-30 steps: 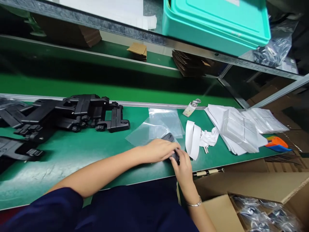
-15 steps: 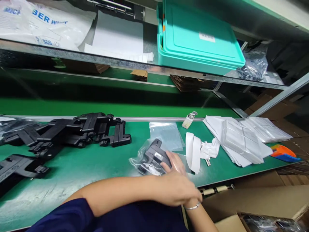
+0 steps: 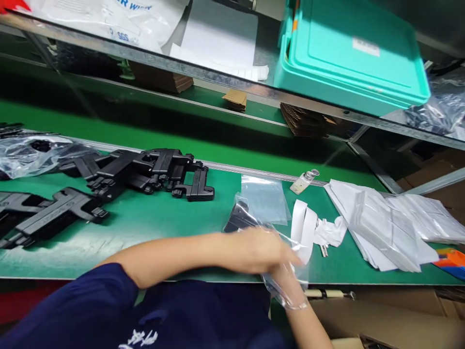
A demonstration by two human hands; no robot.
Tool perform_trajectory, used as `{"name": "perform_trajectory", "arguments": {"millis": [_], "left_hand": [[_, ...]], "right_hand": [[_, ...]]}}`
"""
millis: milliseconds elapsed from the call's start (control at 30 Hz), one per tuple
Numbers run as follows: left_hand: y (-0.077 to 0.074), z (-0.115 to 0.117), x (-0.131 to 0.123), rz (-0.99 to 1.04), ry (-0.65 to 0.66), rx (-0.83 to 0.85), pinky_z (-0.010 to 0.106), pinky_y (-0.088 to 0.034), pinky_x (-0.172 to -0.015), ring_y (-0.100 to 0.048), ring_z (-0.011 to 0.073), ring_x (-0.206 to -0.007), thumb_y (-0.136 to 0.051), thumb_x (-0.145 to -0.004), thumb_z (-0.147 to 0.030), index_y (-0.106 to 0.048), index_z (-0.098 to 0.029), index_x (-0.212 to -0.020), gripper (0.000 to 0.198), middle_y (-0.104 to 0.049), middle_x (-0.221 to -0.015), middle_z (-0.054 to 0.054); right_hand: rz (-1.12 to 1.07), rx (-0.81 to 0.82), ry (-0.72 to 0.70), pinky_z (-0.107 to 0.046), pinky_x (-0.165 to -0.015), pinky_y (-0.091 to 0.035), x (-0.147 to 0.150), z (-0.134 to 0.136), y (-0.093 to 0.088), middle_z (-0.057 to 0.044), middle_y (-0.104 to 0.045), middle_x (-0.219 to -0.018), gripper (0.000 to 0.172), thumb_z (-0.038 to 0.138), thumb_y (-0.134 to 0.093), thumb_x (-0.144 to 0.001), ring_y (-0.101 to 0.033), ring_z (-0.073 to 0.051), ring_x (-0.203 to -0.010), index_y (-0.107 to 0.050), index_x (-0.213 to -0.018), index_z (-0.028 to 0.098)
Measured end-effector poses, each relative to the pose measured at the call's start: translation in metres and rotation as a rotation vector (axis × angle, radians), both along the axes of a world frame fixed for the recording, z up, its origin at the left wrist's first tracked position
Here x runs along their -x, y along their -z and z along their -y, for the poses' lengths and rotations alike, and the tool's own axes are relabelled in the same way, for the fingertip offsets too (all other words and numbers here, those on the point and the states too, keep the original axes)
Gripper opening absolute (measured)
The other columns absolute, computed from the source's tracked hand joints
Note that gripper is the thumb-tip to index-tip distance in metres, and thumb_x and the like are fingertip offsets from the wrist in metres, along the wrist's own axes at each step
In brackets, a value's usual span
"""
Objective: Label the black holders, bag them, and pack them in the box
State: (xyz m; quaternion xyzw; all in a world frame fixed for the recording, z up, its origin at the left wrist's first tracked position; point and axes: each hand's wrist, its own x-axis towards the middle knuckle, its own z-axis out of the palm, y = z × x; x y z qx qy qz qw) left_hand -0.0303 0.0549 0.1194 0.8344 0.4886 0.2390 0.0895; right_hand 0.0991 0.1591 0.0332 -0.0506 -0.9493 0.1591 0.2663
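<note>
Change: the bagged black part [image 3: 240, 216] is now seen lower against the hands, its clear bag [image 3: 279, 271] drawn toward the table edge.
Left hand [image 3: 261, 252]: laid over the bag, blurred; how far it is closed cannot be told.
Right hand [image 3: 286, 276]: mostly hidden under the left hand and the bag; grip cannot be told.
Black part: just beyond the left hand, on the green table [image 3: 152, 223].
Farther: loose black parts [image 3: 152, 169] are lying at the left.

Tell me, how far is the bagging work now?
Done: one bagged part lies far left. In hand: both hands work a black part into a clear bag. Left: many loose black parts wait on the green table, empty bags nearby.
</note>
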Motion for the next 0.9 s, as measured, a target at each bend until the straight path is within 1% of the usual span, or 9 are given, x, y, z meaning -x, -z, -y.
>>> {"name": "perform_trajectory", "arguments": {"millis": [133,233,300,433,533,567,633,733,900], "left_hand": [[-0.014,0.01,0.063,-0.162,-0.241,0.342,0.038,-0.051,-0.091,-0.069,0.0284,-0.099,-0.067,-0.077,-0.022,-0.063,-0.016,-0.112,0.035,-0.074,-0.105,0.012],[0.004,0.014,0.077,-0.068,-0.193,0.595,0.033,-0.054,-0.071,-0.07,0.027,-0.079,-0.078,-0.065,-0.03,-0.062,-0.016,-0.105,0.045,-0.073,-0.087,0.007],[0.026,0.021,0.08,0.206,-0.232,0.593,0.03,-0.054,-0.073,-0.07,0.026,-0.088,-0.075,-0.069,-0.036,-0.058,-0.018,-0.113,0.051,-0.072,-0.1,0.007],[0.067,0.038,0.086,0.713,-0.579,0.39,0.035,-0.049,-0.098,-0.056,0.029,-0.124,-0.056,-0.086,-0.046,-0.041,-0.015,-0.14,0.063,-0.054,-0.141,0.015],[0.077,0.04,0.079,0.747,-0.689,0.342,0.038,-0.042,-0.108,-0.048,0.0299,-0.134,-0.05,-0.089,-0.051,-0.025,-0.015,-0.151,0.075,-0.043,-0.151,0.015],[0.076,0.04,0.073,0.693,-0.679,0.372,0.038,-0.044,-0.106,-0.051,0.0301,-0.131,-0.053,-0.088,-0.051,-0.019,-0.016,-0.154,0.083,-0.046,-0.148,0.015],[0.07,0.043,0.058,0.532,-0.641,0.434,0.038,-0.052,-0.095,-0.063,0.0301,-0.116,-0.059,-0.084,-0.05,0.0,-0.017,-0.156,0.099,-0.059,-0.136,0.014],[0.064,0.05,0.047,0.287,-0.59,0.348,0.033,-0.058,-0.072,-0.074,0.0265,-0.086,-0.056,-0.087,-0.049,0.017,-0.019,-0.154,0.103,-0.073,-0.105,0.006],[0.054,0.032,0.04,0.035,-0.116,0.043,0.025,-0.05,-0.042,-0.064,0.0208,-0.045,-0.04,-0.094,-0.06,0.011,-0.028,-0.155,0.086,-0.065,-0.057,-0.006]], "right_hand": [[0.154,-0.233,-0.262,-0.046,-0.098,-0.054,-0.003,0.013,-0.035,-0.01,-0.067,-0.125,0.041,0.012,-0.048,-0.094,-0.066,-0.026,-0.112,-0.059,-0.131,0.027],[0.172,-0.285,-0.381,-0.044,-0.104,-0.049,0.007,0.013,-0.05,-0.008,-0.068,-0.124,0.039,0.016,-0.052,-0.094,-0.065,-0.025,-0.114,-0.057,-0.131,0.027],[0.037,-0.159,-0.239,-0.047,-0.103,-0.05,0.008,0.001,-0.053,-0.009,-0.069,-0.122,0.037,0.027,-0.058,-0.093,-0.065,-0.026,-0.113,-0.058,-0.129,0.027],[-0.386,0.167,0.403,-0.044,-0.084,-0.057,-0.01,-0.018,-0.055,-0.013,-0.066,-0.117,0.036,0.029,-0.049,-0.097,-0.065,-0.026,-0.106,-0.053,-0.132,0.022],[-0.283,0.079,0.127,-0.042,-0.087,-0.055,-0.009,0.005,-0.062,-0.011,-0.067,-0.114,0.037,0.032,-0.052,-0.095,-0.064,-0.025,-0.106,-0.053,-0.131,0.023],[-0.14,0.02,-0.034,-0.045,-0.095,-0.052,-0.002,0.015,-0.066,-0.013,-0.065,-0.12,0.042,0.038,-0.056,-0.093,-0.06,-0.027,-0.114,-0.053,-0.132,0.021],[0.079,0.019,-0.03,-0.046,-0.103,-0.046,0.017,0.028,-0.075,-0.017,-0.06,-0.128,0.051,0.044,-0.061,-0.09,-0.054,-0.029,-0.121,-0.052,-0.131,0.014],[0.337,0.162,-0.036,-0.032,-0.084,-0.051,0.032,0.016,-0.084,-0.008,-0.067,-0.099,0.043,0.054,-0.061,-0.087,-0.062,-0.02,-0.093,-0.06,-0.105,0.015],[0.325,0.316,-0.154,-0.02,-0.078,-0.046,-0.018,0.0,-0.078,-0.002,-0.062,-0.091,0.034,0.051,-0.066,-0.085,-0.059,-0.013,-0.085,-0.056,-0.087,0.018]]}}
